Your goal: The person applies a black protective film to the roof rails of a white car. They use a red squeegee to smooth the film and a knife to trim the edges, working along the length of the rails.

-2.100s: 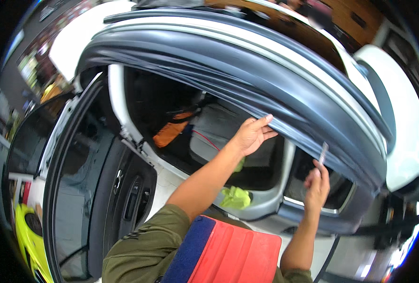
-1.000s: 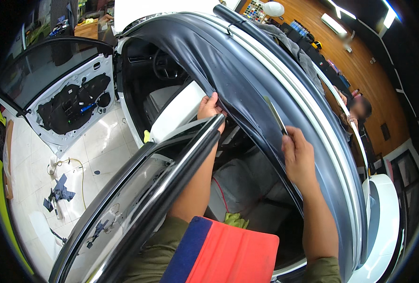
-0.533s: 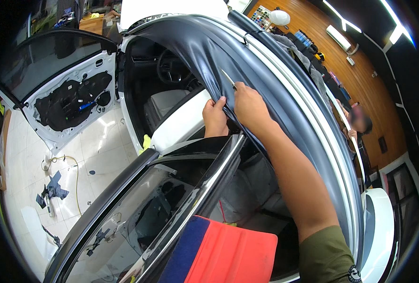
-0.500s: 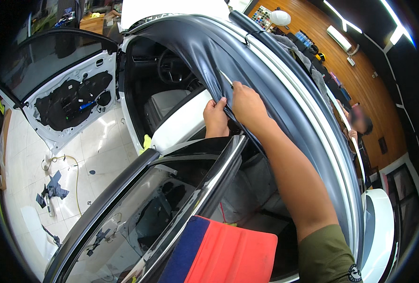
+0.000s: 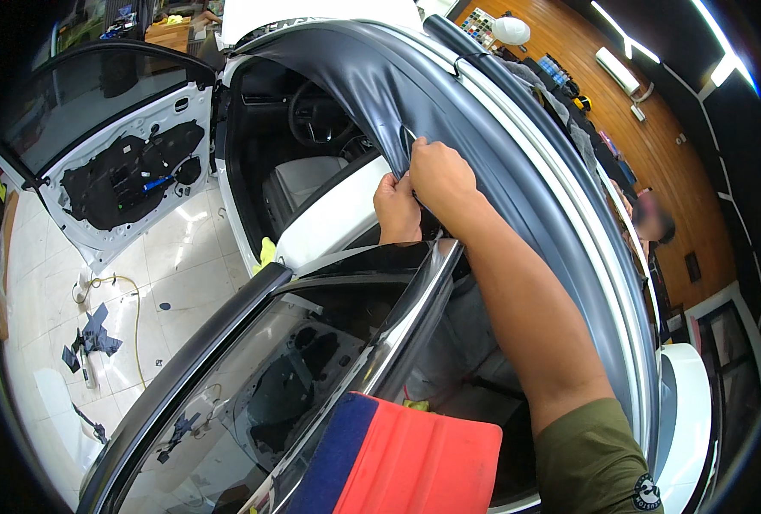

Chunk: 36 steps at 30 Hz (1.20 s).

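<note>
Dark grey-blue wrap film [image 5: 483, 163] is draped over the car's roof edge, wrinkled where it hangs into the door opening. My left hand [image 5: 398, 210] is closed, pinching the film's hanging lower edge. Right beside it and slightly higher, my right hand [image 5: 445, 176] is closed round a slim knife-like tool [image 5: 409, 133]. Its thin tip points up and left against the folded film; the handle is mostly hidden in my fingers. In the foreground, a red squeegee [image 5: 428, 458] with a dark blue felt edge stands up close to the camera, held by neither hand.
An opened rear door with a glass window [image 5: 303, 360] stands below my hands. The stripped front door [image 5: 140, 171] hangs open at left. Film scraps [image 5: 98, 334] and a yellow cord [image 5: 136, 317] lie on the tiled floor. Another person [image 5: 652, 218] is beyond the roof.
My right hand has moved slightly down and left along the film with the tool, closer to my left hand. The left hand still pinches the film. The view has shifted a little.
</note>
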Available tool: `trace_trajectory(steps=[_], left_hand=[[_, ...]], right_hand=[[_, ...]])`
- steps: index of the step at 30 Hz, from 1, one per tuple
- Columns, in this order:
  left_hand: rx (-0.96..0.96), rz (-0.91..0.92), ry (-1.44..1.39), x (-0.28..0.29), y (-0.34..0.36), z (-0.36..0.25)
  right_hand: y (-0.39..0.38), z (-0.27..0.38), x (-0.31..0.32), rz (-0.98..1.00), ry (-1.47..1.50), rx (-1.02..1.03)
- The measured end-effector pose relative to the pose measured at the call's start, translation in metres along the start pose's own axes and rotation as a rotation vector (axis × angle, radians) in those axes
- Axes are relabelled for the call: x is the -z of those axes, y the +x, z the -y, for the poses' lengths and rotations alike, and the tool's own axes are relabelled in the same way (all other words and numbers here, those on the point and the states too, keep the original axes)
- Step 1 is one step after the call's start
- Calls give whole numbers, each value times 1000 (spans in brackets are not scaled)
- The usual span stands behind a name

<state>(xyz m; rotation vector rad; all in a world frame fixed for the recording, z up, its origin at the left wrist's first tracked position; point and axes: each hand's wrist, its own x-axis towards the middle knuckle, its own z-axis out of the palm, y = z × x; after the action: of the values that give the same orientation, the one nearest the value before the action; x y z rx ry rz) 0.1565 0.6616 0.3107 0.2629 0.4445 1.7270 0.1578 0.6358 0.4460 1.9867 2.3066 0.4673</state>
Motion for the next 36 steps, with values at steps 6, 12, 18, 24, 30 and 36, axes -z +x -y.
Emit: trace_trajectory(steps=[6,12,18,24,30,36], left_hand=[[-45,-49,31,-2,-4,0],[-76,-47,115,7,9,15],[-62,-21,28,8,9,25],[52,40,-56,3,4,2],[226,62,-106,-11,-4,-5],[389,338,-280,-5,4,-9]], right_hand=[[-32,-5,10,2,15,7],[-67,-25,5,-55,-64,7],[-134,-42,10,-55,-82,-13],[-212,-62,21,-7,-129,-42],[-276,-82,21,26,-113,-127],[-306,-86,27,-17,-117,-123]])
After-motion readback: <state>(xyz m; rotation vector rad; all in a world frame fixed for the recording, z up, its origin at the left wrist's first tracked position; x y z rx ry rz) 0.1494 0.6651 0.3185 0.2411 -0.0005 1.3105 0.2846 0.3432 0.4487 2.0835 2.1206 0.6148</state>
